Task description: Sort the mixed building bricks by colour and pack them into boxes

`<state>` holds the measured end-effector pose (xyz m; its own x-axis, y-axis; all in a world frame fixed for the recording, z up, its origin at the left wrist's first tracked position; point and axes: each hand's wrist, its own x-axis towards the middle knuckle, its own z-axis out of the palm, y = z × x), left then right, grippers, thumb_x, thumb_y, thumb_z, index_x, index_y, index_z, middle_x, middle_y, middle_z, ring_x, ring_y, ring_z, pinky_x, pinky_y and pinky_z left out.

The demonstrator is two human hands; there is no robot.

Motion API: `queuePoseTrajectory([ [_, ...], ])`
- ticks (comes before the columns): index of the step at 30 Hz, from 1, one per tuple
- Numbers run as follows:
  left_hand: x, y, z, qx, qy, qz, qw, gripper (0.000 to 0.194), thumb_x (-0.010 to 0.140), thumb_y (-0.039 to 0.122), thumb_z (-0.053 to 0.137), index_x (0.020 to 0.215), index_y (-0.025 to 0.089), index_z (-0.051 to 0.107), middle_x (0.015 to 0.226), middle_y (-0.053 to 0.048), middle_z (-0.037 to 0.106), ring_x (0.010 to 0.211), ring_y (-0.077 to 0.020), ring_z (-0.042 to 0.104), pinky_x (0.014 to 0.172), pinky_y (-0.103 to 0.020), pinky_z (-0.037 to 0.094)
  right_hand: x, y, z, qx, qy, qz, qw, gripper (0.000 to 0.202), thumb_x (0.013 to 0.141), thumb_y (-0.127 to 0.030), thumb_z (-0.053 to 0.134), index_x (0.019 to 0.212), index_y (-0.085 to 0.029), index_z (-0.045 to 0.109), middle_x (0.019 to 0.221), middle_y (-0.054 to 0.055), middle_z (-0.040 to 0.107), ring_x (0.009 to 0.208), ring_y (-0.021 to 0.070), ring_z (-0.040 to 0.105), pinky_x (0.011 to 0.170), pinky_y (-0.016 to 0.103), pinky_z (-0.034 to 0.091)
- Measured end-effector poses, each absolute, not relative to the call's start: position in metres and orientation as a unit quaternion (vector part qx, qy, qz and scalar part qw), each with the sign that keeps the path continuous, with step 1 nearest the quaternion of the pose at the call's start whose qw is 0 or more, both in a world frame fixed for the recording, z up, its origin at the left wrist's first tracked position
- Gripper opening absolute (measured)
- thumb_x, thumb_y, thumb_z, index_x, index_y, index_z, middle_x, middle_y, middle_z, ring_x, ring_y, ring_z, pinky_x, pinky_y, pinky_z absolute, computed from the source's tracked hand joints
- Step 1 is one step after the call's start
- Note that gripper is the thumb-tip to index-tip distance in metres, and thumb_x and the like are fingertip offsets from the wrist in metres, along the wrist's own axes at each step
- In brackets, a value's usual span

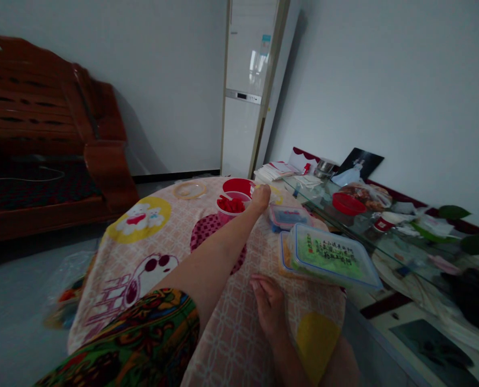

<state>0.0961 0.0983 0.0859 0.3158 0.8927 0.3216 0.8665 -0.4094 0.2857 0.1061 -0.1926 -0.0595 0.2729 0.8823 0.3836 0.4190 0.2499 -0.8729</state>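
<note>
My left hand [261,197] reaches across the cloth-covered table, fingers closed at the right side of a red round container [235,185]. A small pale bit shows at its fingertips, too small to name. Just in front stands a pink tub [226,217] holding red pieces [231,205], with a pale handle-like piece sticking up at its left. My right hand [269,303] lies near the table's front, fingers loosely stretched out and holding nothing. Right of it are a clear-lidded box with green contents [331,252] and a smaller blue-rimmed box [290,215].
A round pale lid [189,190] lies at the table's far left. To the right, a glass-topped cabinet [368,239] bears a red bowl [348,204], a paper cup [385,221] and papers. A wooden bench [54,123] stands left, and a plastic bag [72,285] lies on the floor.
</note>
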Motion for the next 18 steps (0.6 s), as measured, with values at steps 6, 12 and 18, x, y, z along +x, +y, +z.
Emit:
queuePoseTrajectory([
  [6, 0.078, 0.085, 0.112, 0.797, 0.555, 0.237, 0.019, 0.031, 0.105, 0.017, 0.042, 0.133, 0.012, 0.055, 0.127, -0.02, 0.064, 0.115, -0.0253, 0.068, 0.092, -0.031, 0.053, 0.107, -0.19, -0.059, -0.563, -0.576, 0.192, 0.561, 0.03, 0.094, -0.042, 0.057, 0.094, -0.023, 0.081, 0.098, 0.008, 0.08, 0.096, 0.023, 0.073, 0.092, 0.038, 0.056],
  [12, 0.029, 0.051, 0.12, 0.776, 0.498, 0.381, 0.068, 0.016, 0.097, 0.022, 0.061, 0.11, 0.014, 0.065, 0.111, -0.012, 0.072, 0.103, -0.021, 0.069, 0.09, -0.029, 0.051, 0.111, -0.188, -0.06, -0.558, -0.56, 0.203, 0.578, 0.035, 0.09, -0.047, 0.059, 0.093, -0.02, 0.082, 0.097, 0.009, 0.08, 0.093, 0.0247, 0.074, 0.091, 0.04, 0.057],
  [18, -0.053, -0.006, 0.094, 0.742, 0.408, 0.467, 0.255, 0.012, 0.08, 0.024, 0.073, 0.082, 0.015, 0.066, 0.084, -0.004, 0.074, 0.074, -0.0152, 0.068, 0.071, -0.025, 0.052, 0.121, -0.192, -0.064, -0.602, -0.4, 0.243, 0.647, 0.054, 0.09, -0.063, 0.058, 0.085, -0.014, 0.08, 0.086, 0.013, 0.08, 0.077, 0.025, 0.074, 0.075, 0.037, 0.059],
])
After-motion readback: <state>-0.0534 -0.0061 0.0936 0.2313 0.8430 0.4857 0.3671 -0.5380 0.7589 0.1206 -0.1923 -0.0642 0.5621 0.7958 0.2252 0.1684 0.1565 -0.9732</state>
